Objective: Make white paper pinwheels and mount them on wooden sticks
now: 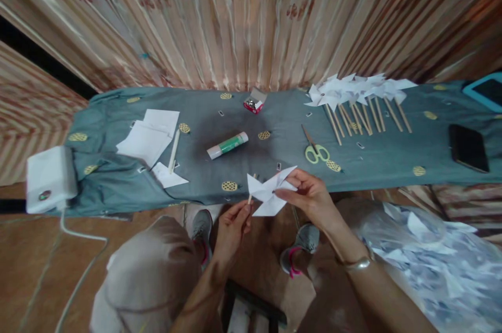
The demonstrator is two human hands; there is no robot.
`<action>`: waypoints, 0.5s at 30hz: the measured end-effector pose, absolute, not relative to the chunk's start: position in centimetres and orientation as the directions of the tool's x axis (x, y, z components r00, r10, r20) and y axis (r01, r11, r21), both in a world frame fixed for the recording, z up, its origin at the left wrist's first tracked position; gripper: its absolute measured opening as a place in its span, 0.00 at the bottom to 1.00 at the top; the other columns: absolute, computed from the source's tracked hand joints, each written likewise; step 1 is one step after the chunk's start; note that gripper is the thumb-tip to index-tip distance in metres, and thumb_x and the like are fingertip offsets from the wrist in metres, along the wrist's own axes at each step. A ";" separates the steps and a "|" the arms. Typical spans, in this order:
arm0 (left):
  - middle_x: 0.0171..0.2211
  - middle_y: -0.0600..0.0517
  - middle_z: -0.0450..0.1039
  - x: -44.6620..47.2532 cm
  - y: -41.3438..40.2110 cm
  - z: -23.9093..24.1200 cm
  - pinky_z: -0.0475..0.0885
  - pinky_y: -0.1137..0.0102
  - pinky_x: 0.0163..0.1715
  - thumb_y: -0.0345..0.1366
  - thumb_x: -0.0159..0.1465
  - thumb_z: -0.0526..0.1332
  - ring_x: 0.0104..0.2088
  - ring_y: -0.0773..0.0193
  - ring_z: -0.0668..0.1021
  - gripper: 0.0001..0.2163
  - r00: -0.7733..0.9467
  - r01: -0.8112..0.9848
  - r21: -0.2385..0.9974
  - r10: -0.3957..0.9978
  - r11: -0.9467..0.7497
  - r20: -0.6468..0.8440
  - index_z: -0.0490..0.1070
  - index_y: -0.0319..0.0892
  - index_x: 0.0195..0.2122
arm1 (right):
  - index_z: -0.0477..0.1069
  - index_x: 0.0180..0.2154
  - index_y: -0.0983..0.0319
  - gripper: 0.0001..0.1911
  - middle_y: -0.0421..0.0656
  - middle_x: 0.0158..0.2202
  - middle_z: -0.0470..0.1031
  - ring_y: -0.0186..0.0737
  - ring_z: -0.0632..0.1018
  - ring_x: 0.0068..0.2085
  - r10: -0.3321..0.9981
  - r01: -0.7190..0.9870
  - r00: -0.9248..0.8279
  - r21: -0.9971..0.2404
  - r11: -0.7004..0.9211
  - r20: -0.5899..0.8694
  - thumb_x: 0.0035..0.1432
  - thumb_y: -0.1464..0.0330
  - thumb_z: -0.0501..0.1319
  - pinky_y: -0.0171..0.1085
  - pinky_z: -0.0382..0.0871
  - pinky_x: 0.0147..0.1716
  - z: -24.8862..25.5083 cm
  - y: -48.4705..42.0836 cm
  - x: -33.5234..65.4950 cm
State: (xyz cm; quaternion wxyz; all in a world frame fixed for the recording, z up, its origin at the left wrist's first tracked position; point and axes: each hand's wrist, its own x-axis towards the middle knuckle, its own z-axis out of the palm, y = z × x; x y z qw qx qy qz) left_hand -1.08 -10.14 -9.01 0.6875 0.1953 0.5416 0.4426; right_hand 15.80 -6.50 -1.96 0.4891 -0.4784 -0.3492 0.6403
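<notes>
Between my hands, just over the near edge of the cloth-covered table, is a white paper pinwheel [267,186]. My left hand [236,219] pinches a thin wooden stick [250,198] beside the pinwheel's left blades. With thumb and fingers, my right hand [308,194] grips the pinwheel near its centre and right blade. Whether the stick is joined to the paper is hidden. Farther back on the cloth lie a green and white glue stick [228,145], green-handled scissors [315,150] and a small open red box [254,102] with tiny metal pieces in it.
Finished pinwheels on sticks [355,90] lie in a row at the back right. Paper sheets [151,137] and a pale stick [174,150] are left. A phone [468,147], a white corded box [50,179] and a clear bag of pinwheels [439,260] flank the table [384,160].
</notes>
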 end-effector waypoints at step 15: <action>0.19 0.56 0.62 0.0 -9.5 -10.7 0.57 0.74 0.20 0.46 0.51 0.67 0.21 0.70 0.62 0.11 0.049 -0.286 0.733 0.774 0.617 -0.632 0.81 0.47 0.32 | 0.67 0.50 0.51 0.19 0.38 0.39 0.80 0.36 0.81 0.39 0.996 0.530 0.085 -0.845 -0.066 -0.024 0.56 0.68 0.63 0.32 0.75 0.40 -3.9 -7.5 15.3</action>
